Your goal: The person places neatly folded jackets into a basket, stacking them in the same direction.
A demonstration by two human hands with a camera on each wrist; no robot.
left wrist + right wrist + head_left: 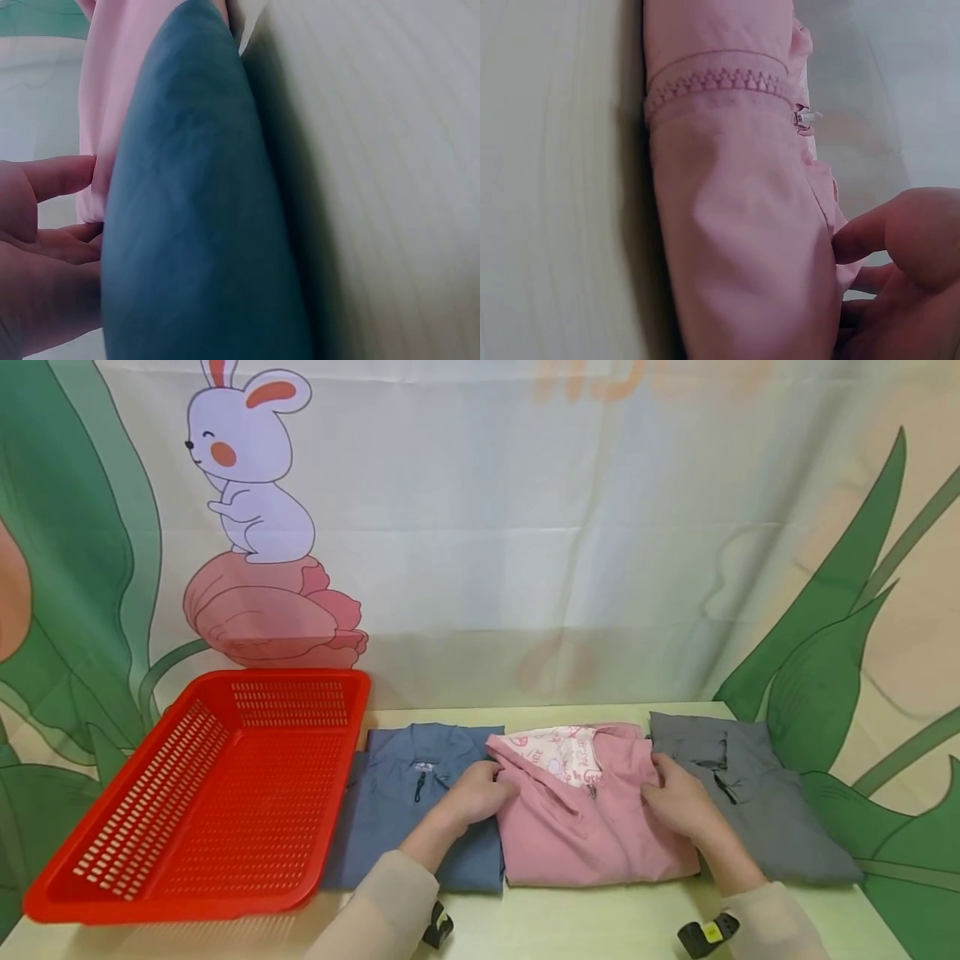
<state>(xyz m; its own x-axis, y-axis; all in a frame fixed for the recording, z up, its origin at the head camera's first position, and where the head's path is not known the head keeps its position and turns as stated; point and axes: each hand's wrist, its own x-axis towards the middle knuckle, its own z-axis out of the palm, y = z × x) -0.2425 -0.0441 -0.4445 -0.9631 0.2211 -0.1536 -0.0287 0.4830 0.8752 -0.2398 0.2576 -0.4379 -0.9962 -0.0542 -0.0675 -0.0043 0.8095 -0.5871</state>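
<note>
A folded pink zip jacket with a white printed lining lies on the table between two other folded garments. My left hand pinches its left edge near the collar, thumb on top. On the opposite edge, my right hand pinches the pink fabric in the same way. In the right wrist view the thumb and fingers of the right hand hold the jacket's side, and its zipper teeth show. The left wrist view has the left hand at the pink cloth, partly hidden behind the blue garment.
To the left of the pink jacket lies a folded blue garment with a black zipper pull. A folded grey garment is on the right. A red plastic basket stands at the table's left. Behind hangs a printed cloth.
</note>
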